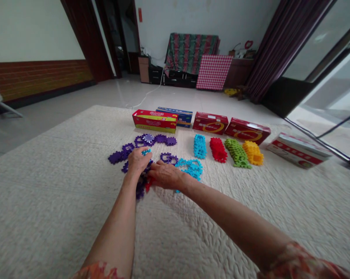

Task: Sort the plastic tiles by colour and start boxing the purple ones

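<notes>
My left hand is curled, with a light blue toothed plastic building piece between thumb and fingers. Close beside it, my right hand reaches down into the purple toothed pieces, its fingers drawn together; what they grip is hidden. A red piece shows just below its fingertips. Around the hands lie a curved row of purple pieces and a purple pair. Loose light blue pieces lie just beyond my right wrist.
Stacked light blue, red, green and yellow pieces stand to the right. Behind are a red-and-green carton, a blue carton and dark red cartons. A white-and-red box lies far right on the quilted cover.
</notes>
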Motion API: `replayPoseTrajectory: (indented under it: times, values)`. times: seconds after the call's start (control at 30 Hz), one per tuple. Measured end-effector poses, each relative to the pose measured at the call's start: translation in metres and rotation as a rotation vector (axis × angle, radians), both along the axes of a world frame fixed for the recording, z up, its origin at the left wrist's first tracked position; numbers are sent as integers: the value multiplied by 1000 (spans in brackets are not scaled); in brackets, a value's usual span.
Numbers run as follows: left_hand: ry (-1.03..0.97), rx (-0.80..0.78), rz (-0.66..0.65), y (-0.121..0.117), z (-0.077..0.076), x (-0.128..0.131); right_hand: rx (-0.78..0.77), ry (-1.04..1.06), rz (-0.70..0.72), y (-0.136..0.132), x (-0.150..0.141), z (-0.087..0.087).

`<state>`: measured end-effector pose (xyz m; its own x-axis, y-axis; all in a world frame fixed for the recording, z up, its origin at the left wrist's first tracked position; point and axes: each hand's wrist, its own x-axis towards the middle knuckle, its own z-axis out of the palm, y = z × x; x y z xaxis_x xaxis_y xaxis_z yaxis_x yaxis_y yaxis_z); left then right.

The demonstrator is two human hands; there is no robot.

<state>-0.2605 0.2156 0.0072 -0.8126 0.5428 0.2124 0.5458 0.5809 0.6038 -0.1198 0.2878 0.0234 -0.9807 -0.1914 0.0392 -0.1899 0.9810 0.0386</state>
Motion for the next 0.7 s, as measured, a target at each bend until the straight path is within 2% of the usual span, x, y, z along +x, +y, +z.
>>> replayPoseTrajectory:
  times: [0.17,0.33,0.43,0.53,0.7]
  values:
    - [-5,18,15,-1,1,0,76,76,20,-4,-1,-10]
    - [-75,86,24,-2,0,-4,-6,133,2,-2,1,-15]
    - [-135,162,32,-1,-3,-9,-125,169,-56,1,8,-10]
    - [-178,212,35,3,-4,-9,-307,281,-162,6,21,-7]
    - [-178,178,-20,10,7,9,-607,505,-278,21,41,-12]
